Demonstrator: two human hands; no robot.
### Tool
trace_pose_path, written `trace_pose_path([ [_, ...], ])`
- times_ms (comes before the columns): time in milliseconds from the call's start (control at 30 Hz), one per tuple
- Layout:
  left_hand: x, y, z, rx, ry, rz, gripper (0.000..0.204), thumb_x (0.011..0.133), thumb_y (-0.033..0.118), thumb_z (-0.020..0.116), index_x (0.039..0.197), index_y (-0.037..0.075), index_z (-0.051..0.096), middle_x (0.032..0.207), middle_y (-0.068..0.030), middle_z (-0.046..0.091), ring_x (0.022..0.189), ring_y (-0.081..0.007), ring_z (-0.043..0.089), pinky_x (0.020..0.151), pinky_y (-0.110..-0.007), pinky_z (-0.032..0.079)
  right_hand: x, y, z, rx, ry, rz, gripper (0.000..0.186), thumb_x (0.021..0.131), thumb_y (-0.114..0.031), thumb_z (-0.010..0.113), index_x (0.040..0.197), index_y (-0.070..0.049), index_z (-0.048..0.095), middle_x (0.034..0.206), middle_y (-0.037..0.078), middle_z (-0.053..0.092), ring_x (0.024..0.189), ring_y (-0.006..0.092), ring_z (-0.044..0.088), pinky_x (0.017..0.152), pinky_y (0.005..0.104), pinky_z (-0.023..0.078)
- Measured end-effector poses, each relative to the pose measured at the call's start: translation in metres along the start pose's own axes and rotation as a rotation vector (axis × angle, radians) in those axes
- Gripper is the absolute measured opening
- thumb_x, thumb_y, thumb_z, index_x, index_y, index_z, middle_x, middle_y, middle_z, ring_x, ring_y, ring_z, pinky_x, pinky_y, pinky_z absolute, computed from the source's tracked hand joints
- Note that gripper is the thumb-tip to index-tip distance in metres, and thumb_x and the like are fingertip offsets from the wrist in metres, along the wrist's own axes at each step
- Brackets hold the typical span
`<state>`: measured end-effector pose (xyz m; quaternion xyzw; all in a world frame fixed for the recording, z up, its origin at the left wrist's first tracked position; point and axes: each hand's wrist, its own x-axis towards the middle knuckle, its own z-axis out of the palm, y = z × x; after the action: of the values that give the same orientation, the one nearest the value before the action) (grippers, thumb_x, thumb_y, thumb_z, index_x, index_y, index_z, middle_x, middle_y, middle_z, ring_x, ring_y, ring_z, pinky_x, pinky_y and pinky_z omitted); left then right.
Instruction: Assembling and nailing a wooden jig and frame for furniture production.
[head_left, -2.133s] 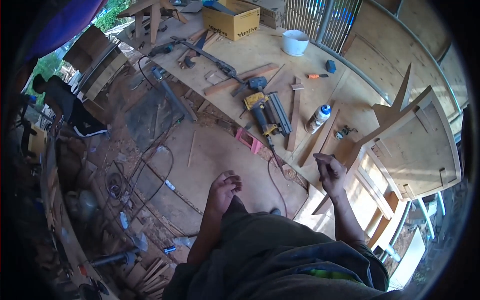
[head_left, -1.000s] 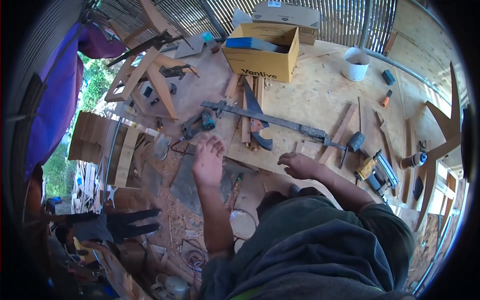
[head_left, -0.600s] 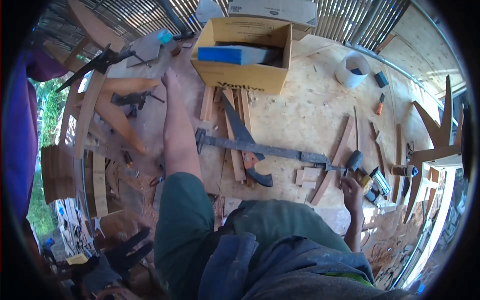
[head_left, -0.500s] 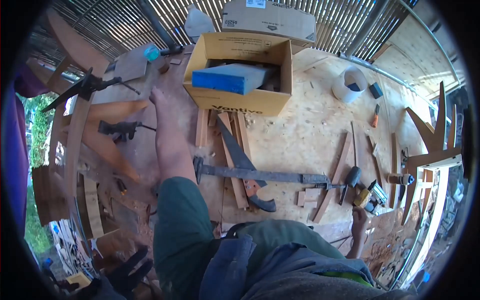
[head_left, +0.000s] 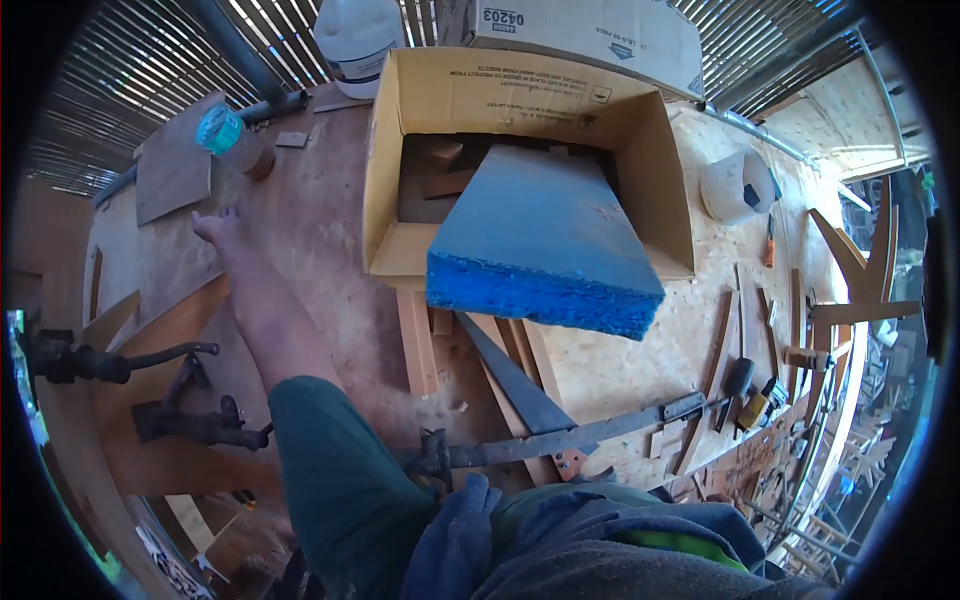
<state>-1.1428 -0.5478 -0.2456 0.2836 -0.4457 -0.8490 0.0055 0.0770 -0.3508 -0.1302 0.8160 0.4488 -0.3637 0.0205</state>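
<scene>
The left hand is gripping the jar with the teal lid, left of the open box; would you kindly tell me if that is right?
Not quite: the head view shows the left hand apart from the jar, not gripping it. Its teal lid and spot left of the open box are right.

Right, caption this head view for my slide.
Open left hand near a teal-lidded jar; blue-ended slab jutting from an open cardboard box.

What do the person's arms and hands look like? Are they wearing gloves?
The left hand is bare, with no glove. The left forearm is uncovered too, below a loose, dark green cloth sleeve that ends near the elbow. The right hand and arm can't be made out.
</scene>
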Motion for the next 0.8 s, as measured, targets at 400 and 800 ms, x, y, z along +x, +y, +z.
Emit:
trace_pose_path([
  [400, 0.095, 0.042, 0.066, -0.112, -0.338, 0.261, 0.045, 0.105, 0.019, 0.035, 0.138, -0.011, 0.036, 0.137, -0.025, 0.045, 0.127, -0.0402, 0.048, 0.103, -0.052, 0.05, -0.015, -0.029, 0.043, -0.03, -0.102, 0.167, 0.021, 0.088, -0.001, 0.053, 0.103, 0.004, 0.066, 0.079, 0.013, 0.068, 0.061, 0.021, 0.066, 0.05, 0.031, 0.052],
  [800, -0.041, 0.09, 0.114, -0.494, -0.415, 0.303, 0.027, 0.101, 0.006, 0.046, 0.118, -0.014, 0.047, 0.113, -0.0206, 0.058, 0.099, -0.0279, 0.062, 0.086, -0.036, 0.059, 0.011, -0.009, 0.057, 0.113, -0.321, 0.157, 0.019, 0.09, 0.0, 0.052, 0.104, 0.003, 0.065, 0.082, 0.013, 0.069, 0.064, 0.0204, 0.066, 0.053, 0.0312, 0.052],
])
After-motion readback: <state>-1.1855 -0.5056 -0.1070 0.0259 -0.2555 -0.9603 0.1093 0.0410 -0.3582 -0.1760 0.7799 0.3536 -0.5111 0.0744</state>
